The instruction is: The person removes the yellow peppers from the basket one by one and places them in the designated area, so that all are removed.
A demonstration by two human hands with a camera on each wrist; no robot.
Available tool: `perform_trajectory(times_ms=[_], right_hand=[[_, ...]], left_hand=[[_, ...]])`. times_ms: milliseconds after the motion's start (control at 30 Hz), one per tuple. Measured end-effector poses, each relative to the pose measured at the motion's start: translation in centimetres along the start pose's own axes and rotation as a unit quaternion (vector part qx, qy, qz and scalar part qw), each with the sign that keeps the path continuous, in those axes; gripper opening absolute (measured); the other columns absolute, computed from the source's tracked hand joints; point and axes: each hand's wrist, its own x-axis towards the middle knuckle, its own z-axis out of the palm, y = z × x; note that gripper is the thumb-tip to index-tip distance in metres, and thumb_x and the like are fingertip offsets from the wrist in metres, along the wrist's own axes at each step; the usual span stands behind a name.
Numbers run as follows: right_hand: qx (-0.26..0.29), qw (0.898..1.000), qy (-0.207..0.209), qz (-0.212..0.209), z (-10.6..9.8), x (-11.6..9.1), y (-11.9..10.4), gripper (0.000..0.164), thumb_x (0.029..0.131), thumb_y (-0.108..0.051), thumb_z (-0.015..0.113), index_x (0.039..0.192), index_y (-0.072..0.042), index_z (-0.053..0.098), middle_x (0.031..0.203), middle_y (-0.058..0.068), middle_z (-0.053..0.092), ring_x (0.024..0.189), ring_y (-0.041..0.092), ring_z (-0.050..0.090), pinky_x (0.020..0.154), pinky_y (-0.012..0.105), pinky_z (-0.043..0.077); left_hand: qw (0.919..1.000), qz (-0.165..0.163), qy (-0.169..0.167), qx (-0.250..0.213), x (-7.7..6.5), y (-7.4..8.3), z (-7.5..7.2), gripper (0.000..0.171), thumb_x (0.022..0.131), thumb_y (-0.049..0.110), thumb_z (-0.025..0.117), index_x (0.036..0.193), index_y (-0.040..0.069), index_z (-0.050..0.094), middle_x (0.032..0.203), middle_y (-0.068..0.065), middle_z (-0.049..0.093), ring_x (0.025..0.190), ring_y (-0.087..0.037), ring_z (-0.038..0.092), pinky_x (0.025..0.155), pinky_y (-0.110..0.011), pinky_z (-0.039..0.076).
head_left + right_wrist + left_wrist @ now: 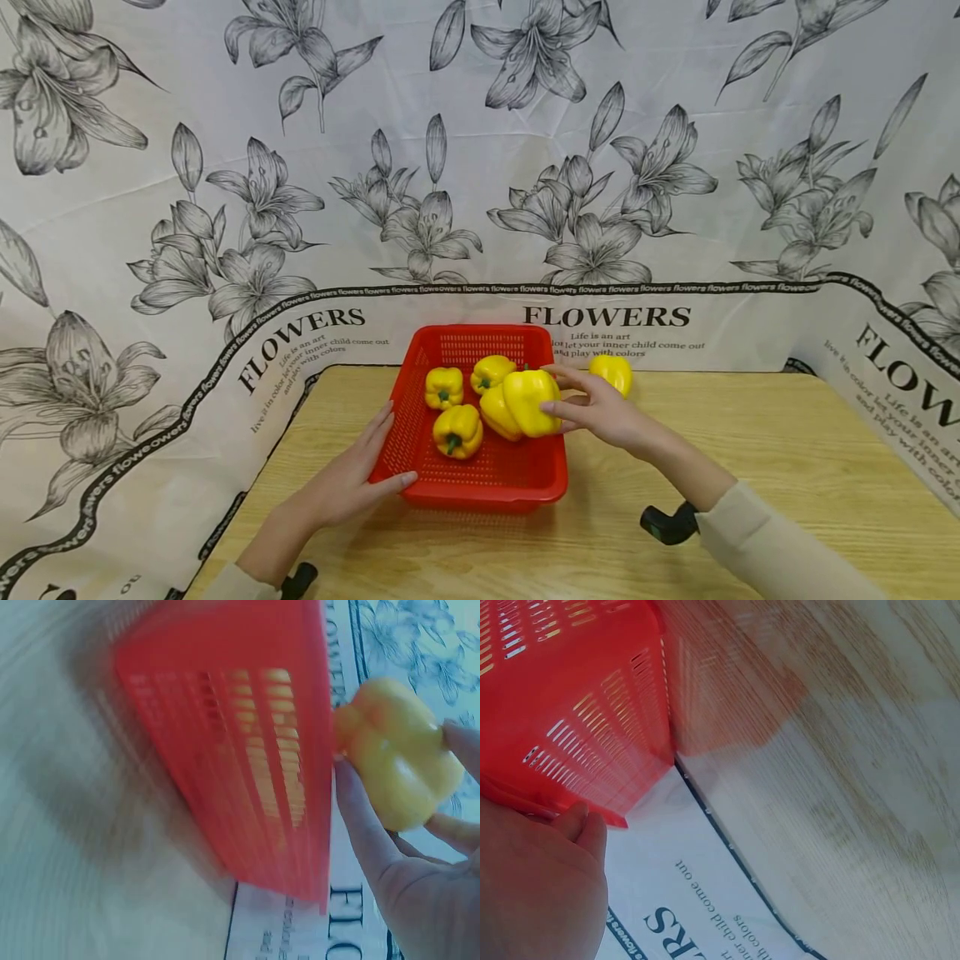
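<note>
A red plastic basket [480, 492] with slotted walls stands on the wooden table. Several yellow bell peppers lie in it, among them one [457, 432] near the front and one [444, 388] at the left. My left hand [352, 479] holds the basket's front left corner, thumb at the front rim and fingers along the left side. At the right rim, my right hand [603, 412] grips another yellow bell pepper [531, 403] between thumb and fingers. In the right wrist view this bell pepper [401, 754] is just above the rim. It partly covers a bell pepper [497, 414] in the basket.
One more yellow bell pepper [612, 375] lies on the table [750, 467] behind my right hand, outside the basket. A white cloth [465, 208] with black flower prints and lettering hangs behind the table and along its sides. Black devices [670, 523] sit at both wrists.
</note>
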Motion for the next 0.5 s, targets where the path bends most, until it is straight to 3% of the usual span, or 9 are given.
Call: perform_trajectory(times_ms=[333, 500], right_hand=[[-0.020, 1.000, -0.011, 0.001, -3.0, -1.1, 0.5, 0.065, 0.101, -0.027, 0.068, 0.157, -0.014, 0.039, 0.144, 0.028, 0.044, 0.111, 0.033, 0.067, 0.087, 0.048, 0.060], [-0.029, 0.999, 0.011, 0.018, -4.6, -1.7, 0.7, 0.071, 0.099, -0.027, 0.070, 0.156, -0.005, 0.035, 0.145, 0.031, 0.042, 0.109, 0.032, 0.068, 0.088, 0.048, 0.060]], left_hand=[[1.0000, 0.001, 0.003, -0.001, 0.0, 0.1, 0.0, 0.102, 0.093, 0.066, 0.062, 0.167, 0.019, 0.010, 0.172, 0.008, 0.001, 0.153, -0.030, 0.025, 0.117, -0.056, 0.034], [1.0000, 0.003, 0.005, 0.002, 0.0, 0.0, 0.0, 0.102, 0.093, 0.066, 0.062, 0.167, 0.019, 0.010, 0.172, 0.008, 0.001, 0.153, -0.032, 0.027, 0.117, -0.057, 0.034]])
